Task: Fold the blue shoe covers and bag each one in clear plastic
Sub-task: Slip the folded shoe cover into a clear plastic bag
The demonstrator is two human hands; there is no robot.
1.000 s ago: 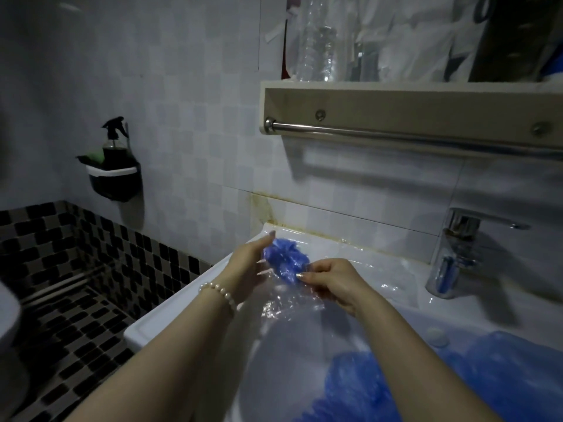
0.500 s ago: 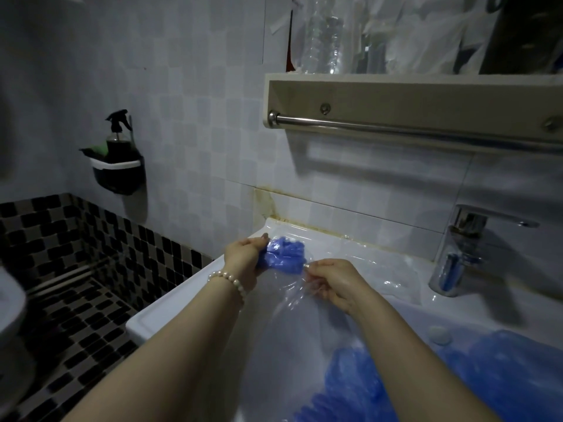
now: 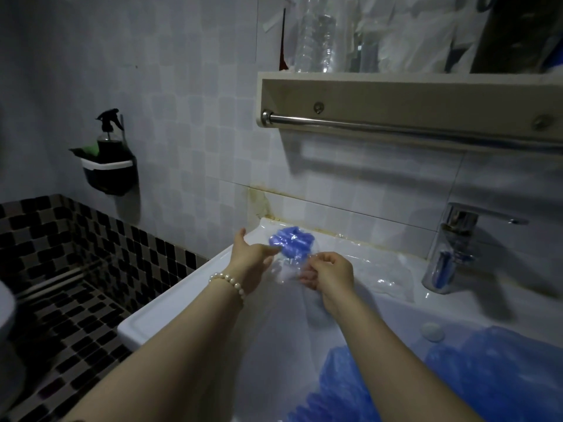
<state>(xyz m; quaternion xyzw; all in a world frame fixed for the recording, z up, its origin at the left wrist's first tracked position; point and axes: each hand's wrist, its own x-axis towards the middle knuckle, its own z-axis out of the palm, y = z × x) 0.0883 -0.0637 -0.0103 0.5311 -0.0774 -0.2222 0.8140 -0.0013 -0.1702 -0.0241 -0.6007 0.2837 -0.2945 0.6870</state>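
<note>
- White ceramic sink (image 3: pixel 170 306): work goes on over the open basin; anything dropped probably lands in it, and if it's wet the cover gets wet.
- Loose heap of blue crinkled plastic shoe covers (image 3: pixel 457 370), lower right in the basin, not yet folded; a dropped bag could get lost among them.
- Flat clear plastic bags (image 3: pixel 387 269) on the sink ledge by the chrome tap (image 3: pixel 447 248): slippery, could slide into the basin if a sleeve or arm brushes them.
- Thin clear plastic bag (image 3: pixel 286 272), held up between both hands, hard to see; its mouth could fold shut or tear if pulled apart too hard.
- Folded blue shoe cover (image 3: pixel 292 243), bunched at the bag's far end; looks springy, could unfold or slip back out before closing.
- Left hand (image 3: pixel 248 254): thumb and fingertips pinch the film beside the cover, other fingers straight.
- Right hand (image 3: pixel 332 274): fingers curled, pinching the bag's other edge; losing either pinch likely drops it.
</note>
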